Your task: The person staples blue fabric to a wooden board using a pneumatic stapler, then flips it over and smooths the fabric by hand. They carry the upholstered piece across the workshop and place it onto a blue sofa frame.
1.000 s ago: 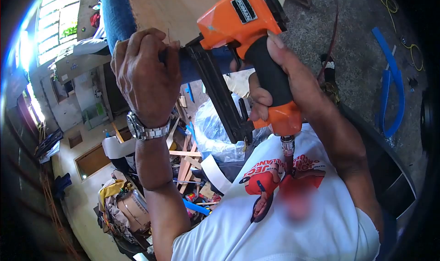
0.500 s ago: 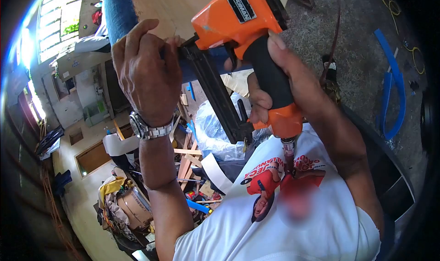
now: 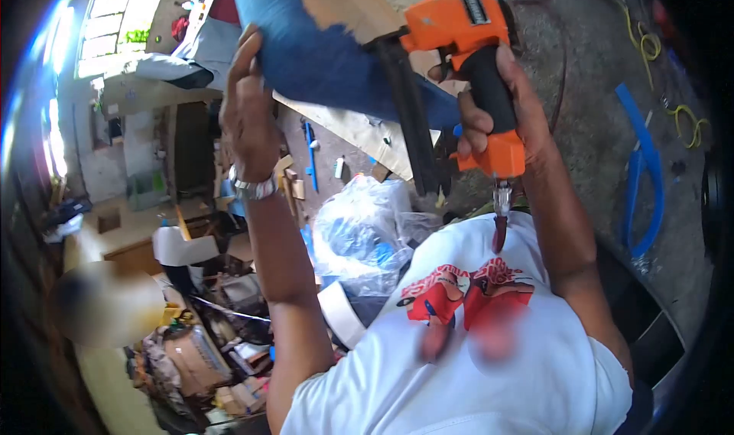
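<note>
My right hand [image 3: 514, 99] grips the black handle of an orange pneumatic staple gun [image 3: 447, 24], its fingers wrapped around below the trigger. An air hose fitting [image 3: 501, 196] hangs from the handle's base. The gun's nose is at the ragged edge of blue fabric [image 3: 313, 56], which wraps over a brown board [image 3: 344, 3]; whether it touches cannot be made out. My left hand [image 3: 251, 118] is at the fabric's left outer edge, fingers stretched upward along it and holding nothing I can see. A metal watch circles that wrist.
Below the board, a clear plastic bag [image 3: 359, 232] sits on the floor by scattered wood scraps. Blue strips [image 3: 646, 179] and a yellow cord [image 3: 688, 125] lie on the floor at right. A cardboard box [image 3: 197, 355] stands amid clutter at lower left.
My left hand has left the spot by the gun's nose and straightened along the fabric's outer edge. The staple gun appears farther right and higher, and more blue fabric shows.
</note>
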`<state>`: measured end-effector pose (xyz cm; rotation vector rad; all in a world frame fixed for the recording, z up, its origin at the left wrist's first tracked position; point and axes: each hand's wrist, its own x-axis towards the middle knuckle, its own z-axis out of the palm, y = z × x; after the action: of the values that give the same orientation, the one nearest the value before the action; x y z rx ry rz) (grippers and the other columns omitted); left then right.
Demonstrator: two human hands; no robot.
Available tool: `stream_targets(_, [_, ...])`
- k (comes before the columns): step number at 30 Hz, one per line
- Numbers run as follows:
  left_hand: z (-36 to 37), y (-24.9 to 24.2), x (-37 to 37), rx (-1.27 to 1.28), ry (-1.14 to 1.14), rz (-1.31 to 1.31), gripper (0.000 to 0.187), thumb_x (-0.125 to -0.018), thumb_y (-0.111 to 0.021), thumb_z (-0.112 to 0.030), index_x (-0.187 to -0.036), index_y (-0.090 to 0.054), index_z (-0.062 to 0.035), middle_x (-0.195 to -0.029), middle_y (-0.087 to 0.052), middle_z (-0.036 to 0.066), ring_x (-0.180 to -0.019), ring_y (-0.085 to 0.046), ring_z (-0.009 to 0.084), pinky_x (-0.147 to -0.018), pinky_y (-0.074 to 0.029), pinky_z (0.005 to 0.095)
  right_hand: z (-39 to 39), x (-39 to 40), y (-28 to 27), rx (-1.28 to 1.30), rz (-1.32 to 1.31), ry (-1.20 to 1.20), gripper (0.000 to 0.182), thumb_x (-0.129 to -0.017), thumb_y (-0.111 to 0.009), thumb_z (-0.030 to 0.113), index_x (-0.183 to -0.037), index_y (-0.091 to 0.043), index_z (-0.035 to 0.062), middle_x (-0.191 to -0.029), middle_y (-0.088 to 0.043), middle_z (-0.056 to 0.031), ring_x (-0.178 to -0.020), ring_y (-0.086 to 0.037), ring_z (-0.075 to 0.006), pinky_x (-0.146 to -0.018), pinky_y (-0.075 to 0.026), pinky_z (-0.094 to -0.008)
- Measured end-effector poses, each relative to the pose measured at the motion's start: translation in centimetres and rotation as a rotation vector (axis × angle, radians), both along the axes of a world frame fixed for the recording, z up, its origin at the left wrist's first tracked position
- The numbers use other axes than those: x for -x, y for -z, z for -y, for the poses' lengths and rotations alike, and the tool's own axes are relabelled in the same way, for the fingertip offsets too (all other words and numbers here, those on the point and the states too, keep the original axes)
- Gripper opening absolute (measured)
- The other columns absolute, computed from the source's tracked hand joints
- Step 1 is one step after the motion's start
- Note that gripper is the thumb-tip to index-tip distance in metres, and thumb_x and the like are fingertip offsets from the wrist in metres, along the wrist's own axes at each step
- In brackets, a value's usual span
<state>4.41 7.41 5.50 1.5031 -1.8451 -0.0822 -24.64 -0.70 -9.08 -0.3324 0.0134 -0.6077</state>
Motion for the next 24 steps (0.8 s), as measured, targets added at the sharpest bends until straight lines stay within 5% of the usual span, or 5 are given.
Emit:
stream_targets(6, [-1.2,2.7,-3.6,0.133,0.272,-0.913,0.063,-0.112,-0.029,-0.046,-0.152,-0.042,0.0012,-0.160,-0.041,0.021,-0.151,-0.037,0.0300,-0.122,-0.029,0.0452,-0.9,-0.5,0.7,0.049,0.075,0.013,0.087,-0.101,-0.044,0.069,-0.138,-0.046,-0.0107,-0.060,-0.053,-0.0033,-0.052,-0.065,-0.0195,-0.066,-0.065,-0.0419])
stream_targets(12, [1.2,10.2,-6.4,0.228,-0.157,-1.001,0.071,-0.109,-0.023,-0.058,-0.157,-0.038,-0.0079,-0.165,-0.037,0.009,-0.155,-0.026,0.0247,-0.124,-0.019,0.0539,-0.7,-0.8,1.2,0.108,0.077,0.028,0.089,-0.102,-0.045,0.067,-0.140,-0.041,-0.0134,-0.061,-0.054,-0.0039,-0.053,-0.064,-0.0200,-0.067,-0.064,-0.0435])
stream_targets(17, [0.2,7.0,2.1,0.473,-0.035,-0.157,0.061,-0.109,-0.033,-0.052,-0.152,-0.048,-0.0114,-0.163,-0.039,0.011,-0.156,-0.024,0.0328,-0.126,-0.012,0.0529,-1.0,-0.8,0.9,0.145,0.068,0.037,0.088,-0.102,-0.043,0.067,-0.140,-0.041,-0.0128,-0.062,-0.054,-0.0035,-0.054,-0.064,-0.0198,-0.068,-0.064,-0.0434])
stream_targets(19, [-1.3,3.2,2.0,0.272,0.053,0.188,0.048,-0.106,-0.049,-0.043,-0.143,-0.060,-0.0133,-0.160,-0.045,0.009,-0.155,-0.027,0.0354,-0.126,-0.013,0.0543,-1.3,-0.6,0.7,0.095,0.058,0.038,0.088,-0.101,-0.043,0.069,-0.140,-0.043,-0.0112,-0.061,-0.053,-0.0031,-0.054,-0.065,-0.0195,-0.067,-0.064,-0.0440])
stream_targets(24, [0.7,-1.0,1.7,0.166,0.077,0.356,0.053,-0.089,-0.078,-0.026,-0.137,-0.064,-0.0092,-0.149,-0.058,0.009,-0.146,-0.044,0.0314,-0.121,-0.031,0.0481,-1.5,-0.7,0.9,0.094,0.009,0.089,0.085,-0.101,-0.044,0.069,-0.138,-0.047,-0.0078,-0.059,-0.053,-0.0032,-0.049,-0.063,-0.0206,-0.064,-0.063,-0.0435])
